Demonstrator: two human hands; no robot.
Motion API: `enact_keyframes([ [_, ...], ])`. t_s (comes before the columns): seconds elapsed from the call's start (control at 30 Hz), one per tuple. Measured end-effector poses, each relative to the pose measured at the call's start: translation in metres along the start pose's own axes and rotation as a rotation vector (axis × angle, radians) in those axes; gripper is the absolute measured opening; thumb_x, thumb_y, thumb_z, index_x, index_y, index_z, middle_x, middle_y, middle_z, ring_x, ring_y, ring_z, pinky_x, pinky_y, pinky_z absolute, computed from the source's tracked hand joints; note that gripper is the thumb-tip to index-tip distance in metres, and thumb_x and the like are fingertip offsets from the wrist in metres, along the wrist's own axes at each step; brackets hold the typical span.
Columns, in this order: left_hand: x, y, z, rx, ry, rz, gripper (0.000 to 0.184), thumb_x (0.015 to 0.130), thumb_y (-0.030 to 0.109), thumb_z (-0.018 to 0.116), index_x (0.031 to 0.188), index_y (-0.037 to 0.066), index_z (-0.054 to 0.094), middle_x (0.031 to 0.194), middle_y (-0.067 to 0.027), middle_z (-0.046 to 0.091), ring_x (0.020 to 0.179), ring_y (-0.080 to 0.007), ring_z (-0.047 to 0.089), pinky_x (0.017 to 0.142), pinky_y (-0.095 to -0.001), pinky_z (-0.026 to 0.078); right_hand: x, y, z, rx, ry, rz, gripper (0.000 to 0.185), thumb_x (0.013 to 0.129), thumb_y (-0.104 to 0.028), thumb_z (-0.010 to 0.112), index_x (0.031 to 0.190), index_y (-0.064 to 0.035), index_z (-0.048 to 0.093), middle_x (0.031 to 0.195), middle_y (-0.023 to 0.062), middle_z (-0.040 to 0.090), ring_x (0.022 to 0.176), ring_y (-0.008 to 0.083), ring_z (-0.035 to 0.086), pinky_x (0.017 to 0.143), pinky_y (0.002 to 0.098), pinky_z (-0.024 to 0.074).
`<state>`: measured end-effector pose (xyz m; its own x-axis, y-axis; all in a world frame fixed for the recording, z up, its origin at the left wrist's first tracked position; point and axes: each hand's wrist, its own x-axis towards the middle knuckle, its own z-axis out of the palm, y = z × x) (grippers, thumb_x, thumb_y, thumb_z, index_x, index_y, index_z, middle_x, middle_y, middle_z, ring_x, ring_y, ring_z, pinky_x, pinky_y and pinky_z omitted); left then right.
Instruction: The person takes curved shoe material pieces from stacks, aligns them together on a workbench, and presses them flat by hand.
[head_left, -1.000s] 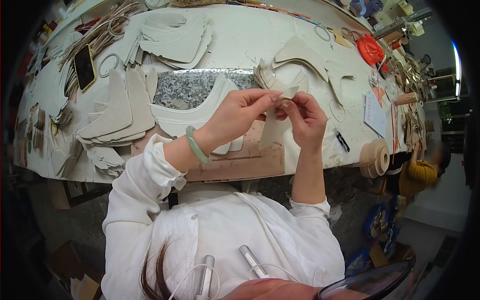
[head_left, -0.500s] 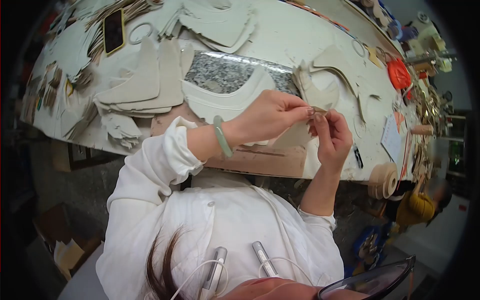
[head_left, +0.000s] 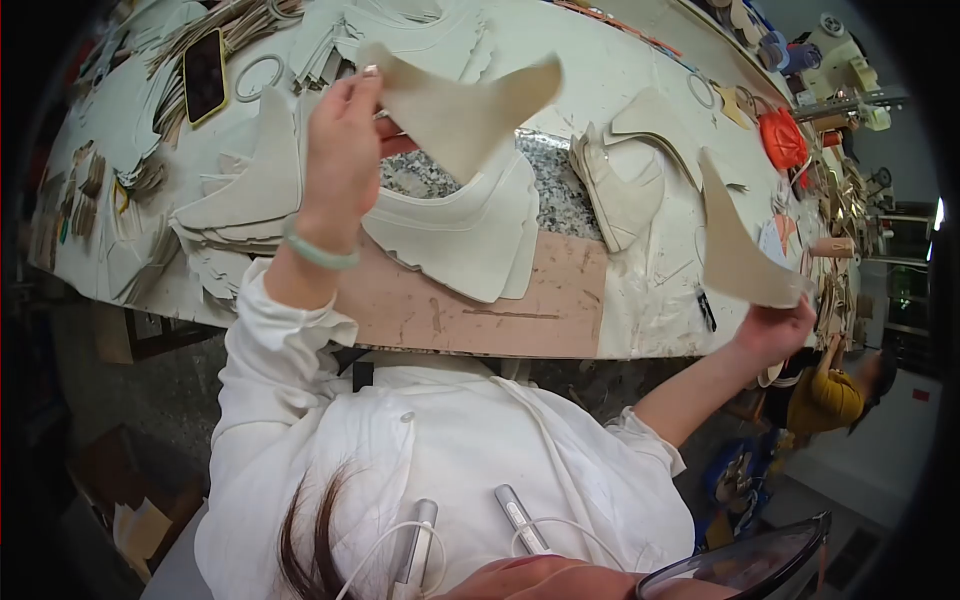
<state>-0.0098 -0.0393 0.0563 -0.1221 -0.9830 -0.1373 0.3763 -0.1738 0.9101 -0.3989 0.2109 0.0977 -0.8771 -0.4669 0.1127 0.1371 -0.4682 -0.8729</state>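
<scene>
My left hand [head_left: 345, 150], raised over the work surface, pinches one end of a V-shaped beige cut piece [head_left: 465, 120], which looks like a shoe-upper piece. Out to the right, my right hand [head_left: 780, 328] grips the lower end of a curved beige cut piece [head_left: 738, 245]. Below the left-hand piece, white curved pieces [head_left: 470, 245] lie overlapped on a speckled stone slab [head_left: 568, 185] and a pinkish-brown board [head_left: 560, 275]. A small stack of stitched beige pieces [head_left: 625, 195] sits right of the slab.
Stacks of beige pieces [head_left: 245, 190] lie at the left. A phone [head_left: 205, 78] and a tape ring [head_left: 260, 78] are at the back left. A black pen-like tool [head_left: 707, 310] and a red bag [head_left: 783, 138] are at right. A person in a yellow top [head_left: 830, 402] is beyond.
My hands, close together before, have moved apart, each with a beige piece. The left went up and left, the right went out to the right. The white pieces on the board are now uncovered.
</scene>
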Motion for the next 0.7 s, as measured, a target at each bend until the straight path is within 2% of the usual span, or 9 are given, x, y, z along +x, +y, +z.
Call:
enact_keyframes([
  [0.03,-0.002,0.005,-0.004,0.007,0.016,0.007,0.030,0.102,0.023,0.052,0.114,-0.004,0.054,0.095,-0.0125,0.063,0.071,-0.0189,0.067,0.063,-0.0280,0.059,0.001,-0.009,0.011,-0.030,0.233,-0.091,0.017,0.087,-0.014,0.055,0.101,-0.0076,0.061,0.080,0.0031,0.062,0.069,0.0147,0.057,0.066,0.0258,0.0447],
  [0.1,-0.010,0.012,-0.006,-0.004,-0.013,-0.009,0.029,0.101,0.022,0.053,0.114,-0.004,0.053,0.096,-0.0125,0.063,0.071,-0.0186,0.067,0.063,-0.0275,0.060,0.009,-0.017,0.005,-0.193,-0.075,-0.017,0.015,0.087,-0.010,0.055,0.098,-0.0052,0.064,0.082,0.0031,0.063,0.075,0.0138,0.056,0.072,0.0256,0.0446],
  [0.13,-0.015,0.015,-0.006,-0.016,-0.049,-0.029,0.028,0.101,0.021,0.054,0.115,-0.003,0.053,0.096,-0.0125,0.064,0.070,-0.0183,0.067,0.063,-0.0271,0.060,0.008,-0.009,0.012,-0.189,-0.074,-0.012,0.015,0.087,-0.010,0.055,0.098,-0.0052,0.064,0.082,0.0031,0.063,0.075,0.0138,0.056,0.072,0.0256,0.0446],
  [0.2,-0.025,0.018,-0.006,-0.041,-0.129,-0.073,0.027,0.100,0.019,0.056,0.116,-0.003,0.053,0.097,-0.0125,0.065,0.070,-0.0177,0.068,0.062,-0.0263,0.060,0.008,0.021,0.032,-0.649,-0.409,0.001,0.013,0.090,-0.009,0.054,0.098,-0.0055,0.064,0.086,0.0024,0.063,0.079,0.0124,0.056,0.073,0.0230,0.0436],
  [0.27,-0.035,0.015,-0.004,-0.059,-0.155,-0.093,0.026,0.099,0.016,0.058,0.116,-0.003,0.053,0.097,-0.0127,0.065,0.070,-0.0175,0.068,0.062,-0.0257,0.060,-0.008,0.056,0.062,-1.055,-0.542,0.030,0.016,0.092,-0.018,0.063,0.099,-0.0047,0.069,0.084,0.0037,0.066,0.072,0.0116,0.054,0.067,0.0233,0.0439],
  [0.33,-0.044,0.011,-0.002,-0.096,-0.201,-0.124,0.025,0.097,0.012,0.060,0.116,-0.002,0.052,0.097,-0.0130,0.066,0.071,-0.0171,0.068,0.061,-0.0247,0.061,-0.039,0.085,0.086,-1.142,-0.764,-0.242,0.021,0.094,-0.023,0.063,0.102,-0.0043,0.069,0.086,0.0052,0.067,0.072,0.0113,0.057,0.066,0.0222,0.0454],
  [0.47,-0.066,0.004,-0.001,-0.233,-0.317,-0.219,0.033,0.092,0.003,0.064,0.121,-0.002,0.050,0.097,-0.0131,0.067,0.071,-0.0165,0.068,0.060,-0.0221,0.061,-0.095,0.119,0.113,-0.241,-1.183,0.842,0.053,0.098,-0.047,0.059,0.117,0.0011,0.065,0.094,0.0113,0.069,0.076,0.0142,0.062,0.052,0.0232,0.0477],
  [0.53,-0.082,0.007,0.004,-0.264,-0.286,-0.296,0.033,0.092,0.003,0.065,0.122,-0.005,0.053,0.096,-0.0124,0.068,0.072,-0.0152,0.068,0.062,-0.0230,0.061,-0.110,0.129,0.130,0.198,-0.910,1.307,0.041,0.098,-0.035,0.063,0.118,0.0005,0.064,0.094,0.0121,0.069,0.076,0.0136,0.063,0.052,0.0238,0.0487],
  [0.7,-0.107,-0.001,-0.020,-0.046,-0.210,-0.416,0.028,0.093,0.003,0.064,0.119,-0.005,0.059,0.097,-0.0119,0.068,0.074,-0.0137,0.067,0.062,-0.0227,0.060,-0.107,0.164,0.096,0.336,-0.832,1.037,0.029,0.093,-0.014,0.068,0.117,0.0004,0.061,0.095,0.0128,0.068,0.078,0.0147,0.063,0.054,0.0240,0.0514],
])
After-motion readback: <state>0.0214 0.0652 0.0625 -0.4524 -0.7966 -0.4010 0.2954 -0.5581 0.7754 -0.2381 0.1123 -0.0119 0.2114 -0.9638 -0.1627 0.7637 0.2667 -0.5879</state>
